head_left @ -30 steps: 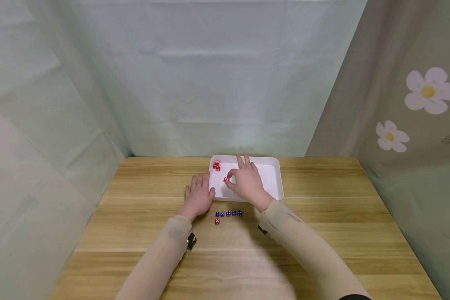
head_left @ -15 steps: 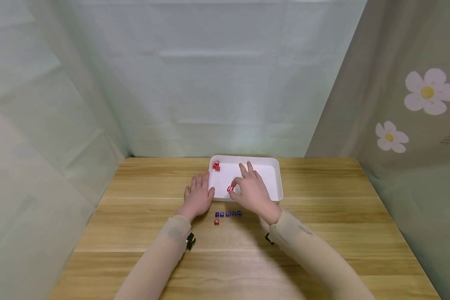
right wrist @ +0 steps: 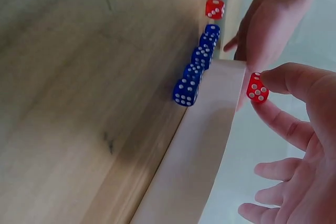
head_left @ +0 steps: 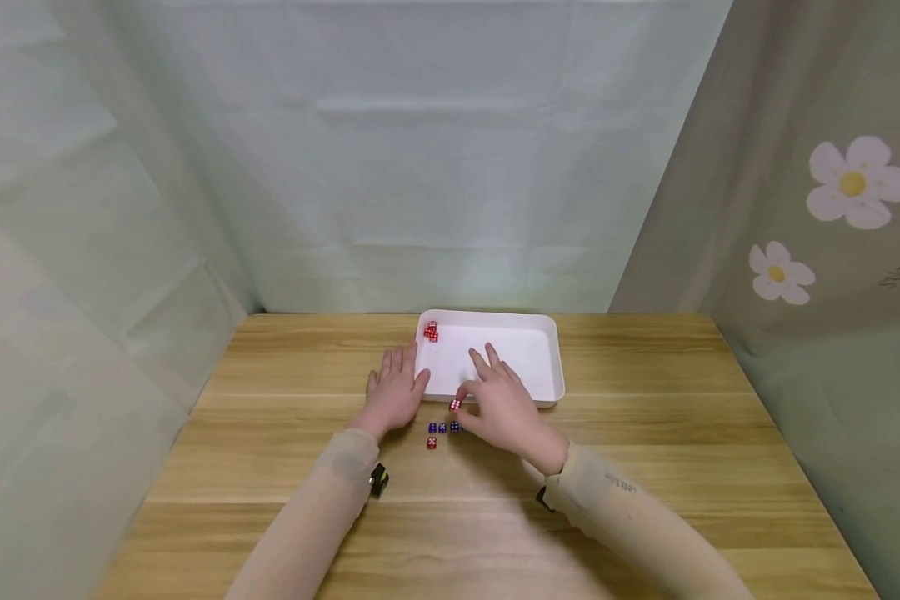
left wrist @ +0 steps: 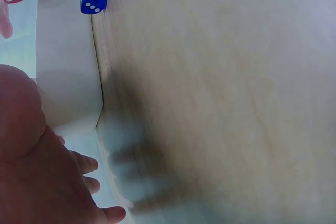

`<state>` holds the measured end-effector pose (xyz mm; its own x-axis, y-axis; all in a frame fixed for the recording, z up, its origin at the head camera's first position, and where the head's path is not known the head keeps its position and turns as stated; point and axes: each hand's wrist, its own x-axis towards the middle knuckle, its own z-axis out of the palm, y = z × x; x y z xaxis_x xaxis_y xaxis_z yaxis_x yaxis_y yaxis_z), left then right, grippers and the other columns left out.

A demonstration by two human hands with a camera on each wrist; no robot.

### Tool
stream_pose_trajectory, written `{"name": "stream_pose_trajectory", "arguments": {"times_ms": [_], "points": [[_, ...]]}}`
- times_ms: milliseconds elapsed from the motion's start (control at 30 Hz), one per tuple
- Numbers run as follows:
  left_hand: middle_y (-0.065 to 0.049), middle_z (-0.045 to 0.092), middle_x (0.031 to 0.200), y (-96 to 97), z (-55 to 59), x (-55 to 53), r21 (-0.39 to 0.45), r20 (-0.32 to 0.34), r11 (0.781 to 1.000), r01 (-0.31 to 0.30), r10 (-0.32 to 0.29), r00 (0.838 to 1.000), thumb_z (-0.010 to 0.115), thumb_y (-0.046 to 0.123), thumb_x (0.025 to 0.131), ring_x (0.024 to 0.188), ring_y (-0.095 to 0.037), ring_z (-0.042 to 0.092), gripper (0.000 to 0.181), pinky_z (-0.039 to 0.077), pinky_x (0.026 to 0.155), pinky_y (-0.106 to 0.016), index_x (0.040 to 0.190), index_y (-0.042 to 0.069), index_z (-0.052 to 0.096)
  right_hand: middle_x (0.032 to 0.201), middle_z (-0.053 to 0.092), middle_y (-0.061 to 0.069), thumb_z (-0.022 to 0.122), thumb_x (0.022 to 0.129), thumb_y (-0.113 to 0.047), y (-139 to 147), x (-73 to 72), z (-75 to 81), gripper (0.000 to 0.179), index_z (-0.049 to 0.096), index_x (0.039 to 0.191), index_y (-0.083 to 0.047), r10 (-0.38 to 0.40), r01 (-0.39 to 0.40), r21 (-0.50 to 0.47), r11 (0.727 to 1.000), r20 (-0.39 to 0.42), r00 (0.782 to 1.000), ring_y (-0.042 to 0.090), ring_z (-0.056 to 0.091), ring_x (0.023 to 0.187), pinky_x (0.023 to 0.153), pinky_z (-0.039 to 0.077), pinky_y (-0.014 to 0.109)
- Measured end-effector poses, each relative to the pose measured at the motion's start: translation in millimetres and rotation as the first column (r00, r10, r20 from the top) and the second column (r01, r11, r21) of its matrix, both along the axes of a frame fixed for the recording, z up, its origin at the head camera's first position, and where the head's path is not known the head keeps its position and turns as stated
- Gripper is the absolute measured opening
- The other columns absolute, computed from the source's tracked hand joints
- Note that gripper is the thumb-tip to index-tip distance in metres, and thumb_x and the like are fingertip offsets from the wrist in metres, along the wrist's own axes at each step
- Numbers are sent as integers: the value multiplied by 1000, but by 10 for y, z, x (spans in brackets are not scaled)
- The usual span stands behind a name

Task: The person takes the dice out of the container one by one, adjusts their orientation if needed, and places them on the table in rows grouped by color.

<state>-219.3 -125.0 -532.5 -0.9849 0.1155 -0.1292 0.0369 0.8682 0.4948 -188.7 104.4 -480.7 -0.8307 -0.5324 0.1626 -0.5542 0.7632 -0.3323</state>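
Observation:
Between thumb and forefinger my right hand (head_left: pixel 504 410) pinches a red die (right wrist: pixel 257 88), held at the near rim of the white tray (head_left: pixel 525 358). Its other fingers spread over the tray. My left hand (head_left: pixel 393 392) lies with straight fingers along the tray's left side, thumb at the corner. On the table, just in front of the tray, runs a row of several blue dice (right wrist: pixel 186 92), partly hidden by my right hand in the head view. One red die (head_left: pixel 432 443) sits in front of the row's left end. Several red dice (head_left: pixel 431 332) are clustered in the tray's far left corner.
The wooden table (head_left: pixel 292 467) reaches back to a pale hanging curtain (head_left: pixel 450 167). A brown curtain with white flowers (head_left: pixel 862 183) hangs on the right. Dark wrist devices (head_left: pixel 378 481) sit under both sleeves.
My right hand has carried the pinched red die from above the tray toward me, to its near rim, covering part of the blue row. My left hand has stayed in place.

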Motion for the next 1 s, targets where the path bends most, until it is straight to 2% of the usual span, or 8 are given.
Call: {"name": "stream_pose_trajectory", "arguments": {"times_ms": [267, 667, 1000], "points": [[-25, 6, 177, -15, -10, -7, -19, -2, 1000, 4, -4, 1000, 35, 44, 115, 163, -42, -5, 74, -1, 124, -73, 173, 8, 5, 166, 41, 23, 79, 92, -39, -3, 81, -66, 17, 82, 98, -24, 25, -24, 43, 999, -13, 1000, 49, 27, 157, 120, 36, 62], [-26, 8, 177, 21, 109, 52, -36, -7, 999, 1, -1, 1000, 36, 41, 115, 163, -44, -2, 73, 2, 124, -73, 173, 7, 8, 167, 40, 25, 82, 93, -43, -41, 182, -184, 16, 83, 98, -28, 101, -102, 71, 992, 17, 995, 50, 23, 158, 119, 35, 66], [-24, 4, 177, -8, 24, -17, -32, 26, 999, 12, -11, 1000, 33, 47, 115, 163, -42, -8, 75, -2, 124, -73, 173, 10, 4, 168, 38, 22, 85, 91, -42, -110, 253, -207, 18, 85, 101, -26, 111, -113, 92, 989, 26, 993, 47, 20, 160, 122, 31, 66]]}}
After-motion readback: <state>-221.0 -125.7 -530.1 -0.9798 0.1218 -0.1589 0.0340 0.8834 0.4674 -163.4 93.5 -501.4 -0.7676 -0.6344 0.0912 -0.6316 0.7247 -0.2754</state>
